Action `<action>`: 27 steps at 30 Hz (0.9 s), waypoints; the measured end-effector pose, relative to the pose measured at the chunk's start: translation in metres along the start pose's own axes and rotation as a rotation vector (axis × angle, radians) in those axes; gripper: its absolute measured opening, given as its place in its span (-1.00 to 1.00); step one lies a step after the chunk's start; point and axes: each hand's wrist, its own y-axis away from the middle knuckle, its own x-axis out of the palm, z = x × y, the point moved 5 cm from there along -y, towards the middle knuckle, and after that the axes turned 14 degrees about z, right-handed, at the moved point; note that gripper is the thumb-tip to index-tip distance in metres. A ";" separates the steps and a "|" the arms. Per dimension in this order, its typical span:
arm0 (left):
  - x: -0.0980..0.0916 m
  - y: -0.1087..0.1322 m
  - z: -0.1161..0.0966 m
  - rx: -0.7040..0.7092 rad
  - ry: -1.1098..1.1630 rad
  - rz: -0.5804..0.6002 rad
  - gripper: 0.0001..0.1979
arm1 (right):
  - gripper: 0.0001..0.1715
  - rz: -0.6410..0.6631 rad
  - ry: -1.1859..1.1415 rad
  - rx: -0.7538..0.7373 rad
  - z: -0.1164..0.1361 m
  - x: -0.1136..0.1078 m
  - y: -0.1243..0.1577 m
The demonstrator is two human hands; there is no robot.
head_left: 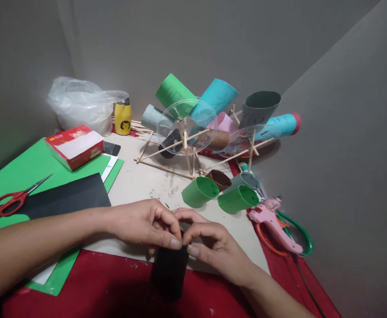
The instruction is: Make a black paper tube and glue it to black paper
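1. Pinching matte, curved black paper on the near side, left hand and right hand sit close together.
2. Smooth green cylinders stand farther right.
3. Both hands hide the black paper's rim; shadow obscures its base.

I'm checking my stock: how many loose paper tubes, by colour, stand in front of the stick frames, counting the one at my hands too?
Green tubes: 2
Brown tube: 1
Grey tube: 1
Black tube: 1
Total: 5

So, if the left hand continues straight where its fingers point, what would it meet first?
Most likely the right hand, facing it at the top of the black tube; depth is unclear.
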 end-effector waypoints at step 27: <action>0.006 -0.002 -0.002 0.095 -0.236 -0.074 -0.80 | -0.86 -0.031 0.117 0.018 0.007 0.002 0.000</action>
